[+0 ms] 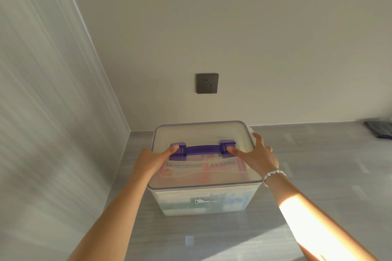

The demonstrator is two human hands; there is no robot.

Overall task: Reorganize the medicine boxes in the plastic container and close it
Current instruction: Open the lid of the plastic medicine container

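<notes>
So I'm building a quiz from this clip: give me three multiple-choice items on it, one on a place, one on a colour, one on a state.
1. Where is the wall socket?
A. above and behind the container
B. on the left wall
C. on the counter

2. What colour is the lid's handle?
A. red
B. purple
C. green

3. How is the lid?
A. leaning on the wall
B. on the container
C. on the counter

Answers:
1 A, it sits on the back wall over the container.
2 B, the bar is purple.
3 B, left hand and right hand press it onto the rim.

Soft, dim daylight with a bright patch lower right; edges blurred and warped.
</notes>
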